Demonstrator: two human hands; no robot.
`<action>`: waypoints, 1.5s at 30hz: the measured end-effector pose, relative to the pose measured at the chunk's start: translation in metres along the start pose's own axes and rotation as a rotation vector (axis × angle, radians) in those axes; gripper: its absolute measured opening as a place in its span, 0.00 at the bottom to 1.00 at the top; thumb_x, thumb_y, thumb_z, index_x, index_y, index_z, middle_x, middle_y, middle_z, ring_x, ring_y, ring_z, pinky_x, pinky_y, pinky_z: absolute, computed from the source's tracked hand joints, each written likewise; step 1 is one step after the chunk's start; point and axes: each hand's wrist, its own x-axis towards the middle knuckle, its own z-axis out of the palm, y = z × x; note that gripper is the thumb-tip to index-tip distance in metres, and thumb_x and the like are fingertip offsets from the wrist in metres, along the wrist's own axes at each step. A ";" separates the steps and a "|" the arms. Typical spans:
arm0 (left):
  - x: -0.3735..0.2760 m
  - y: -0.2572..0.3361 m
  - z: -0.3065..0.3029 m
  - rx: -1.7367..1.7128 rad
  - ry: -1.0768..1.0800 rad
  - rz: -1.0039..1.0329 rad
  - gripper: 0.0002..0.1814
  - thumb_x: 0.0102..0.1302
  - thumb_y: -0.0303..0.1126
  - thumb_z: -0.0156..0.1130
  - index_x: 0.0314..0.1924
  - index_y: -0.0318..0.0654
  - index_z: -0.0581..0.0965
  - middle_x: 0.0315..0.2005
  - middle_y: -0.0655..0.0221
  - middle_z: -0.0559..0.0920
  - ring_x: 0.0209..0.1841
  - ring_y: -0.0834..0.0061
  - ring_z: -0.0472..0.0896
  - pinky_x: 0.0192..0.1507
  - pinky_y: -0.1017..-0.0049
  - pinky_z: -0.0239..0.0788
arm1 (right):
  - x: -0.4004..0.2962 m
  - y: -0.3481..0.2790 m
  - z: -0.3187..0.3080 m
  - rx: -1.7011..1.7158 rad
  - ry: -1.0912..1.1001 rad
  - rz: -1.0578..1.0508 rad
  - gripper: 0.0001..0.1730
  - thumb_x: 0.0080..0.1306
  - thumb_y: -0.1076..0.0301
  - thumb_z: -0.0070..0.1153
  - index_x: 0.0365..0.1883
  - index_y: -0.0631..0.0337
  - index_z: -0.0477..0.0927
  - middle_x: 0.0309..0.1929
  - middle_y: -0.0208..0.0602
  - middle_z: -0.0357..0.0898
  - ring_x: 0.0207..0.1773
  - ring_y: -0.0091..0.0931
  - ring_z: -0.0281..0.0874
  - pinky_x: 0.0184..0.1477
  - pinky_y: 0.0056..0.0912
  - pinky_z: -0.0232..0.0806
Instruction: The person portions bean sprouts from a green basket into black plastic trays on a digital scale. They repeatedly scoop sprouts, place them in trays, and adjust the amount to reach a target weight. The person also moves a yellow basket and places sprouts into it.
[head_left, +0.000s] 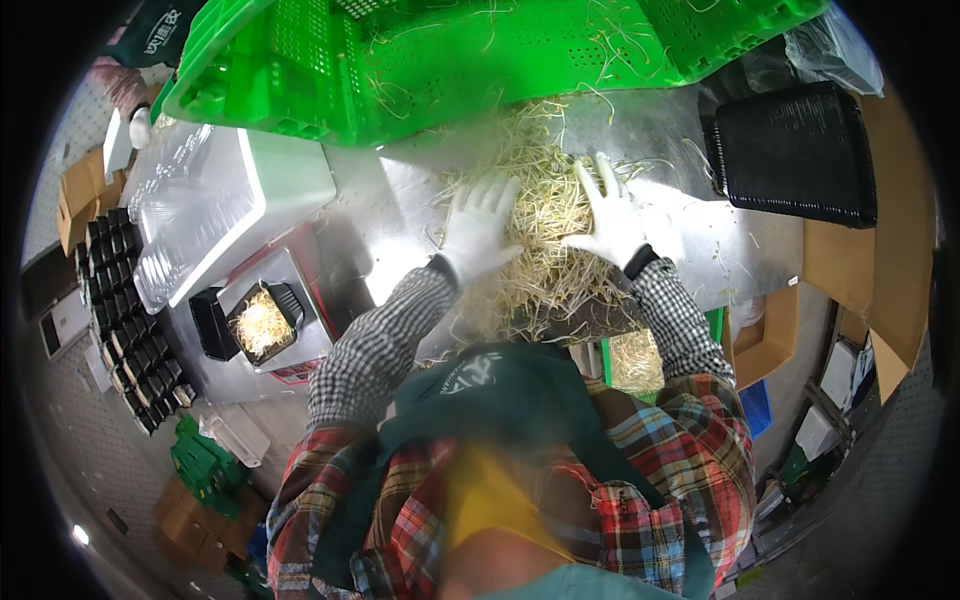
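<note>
A loose heap of bean sprouts (551, 217) lies on the metal table (352, 184) in front of me, spreading back to the near edge by my apron. My left hand (480, 225), in a white glove, rests against the heap's left side with its fingers spread. On the opposite side my right hand (611, 214), gloved too, touches the sprouts with thumb and fingers apart. Neither hand is closed around anything. Part of the view over the heap and my left hand is blurred.
A green plastic crate (480, 75) with stray sprouts spans the far side. Stacked black trays (795, 154) stand right; clear plastic trays (202, 195) stand left. A black tray of sprouts (262, 322) sits on a scale (300, 277). Another person's gloved hand (139, 127) shows far left.
</note>
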 end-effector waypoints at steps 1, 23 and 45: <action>0.008 0.007 0.005 0.023 0.004 0.015 0.49 0.61 0.52 0.63 0.74 0.38 0.51 0.68 0.50 0.63 0.71 0.56 0.60 0.72 0.54 0.49 | 0.005 -0.010 -0.005 -0.046 -0.080 0.030 0.67 0.46 0.46 0.74 0.77 0.46 0.45 0.78 0.50 0.38 0.69 0.53 0.59 0.65 0.57 0.63; -0.132 -0.033 0.022 -0.407 0.243 -0.001 0.34 0.58 0.31 0.65 0.65 0.44 0.68 0.62 0.47 0.69 0.62 0.49 0.71 0.61 0.61 0.67 | -0.057 -0.092 0.025 0.119 -0.016 -0.481 0.57 0.48 0.55 0.71 0.74 0.46 0.55 0.71 0.52 0.60 0.69 0.48 0.62 0.68 0.47 0.60; -0.202 -0.032 0.055 -0.405 0.619 0.073 0.51 0.60 0.48 0.65 0.76 0.44 0.47 0.67 0.45 0.65 0.67 0.53 0.68 0.63 0.63 0.67 | -0.137 -0.114 0.051 0.338 0.156 -0.196 0.64 0.51 0.57 0.71 0.78 0.56 0.40 0.76 0.53 0.48 0.77 0.44 0.50 0.74 0.40 0.51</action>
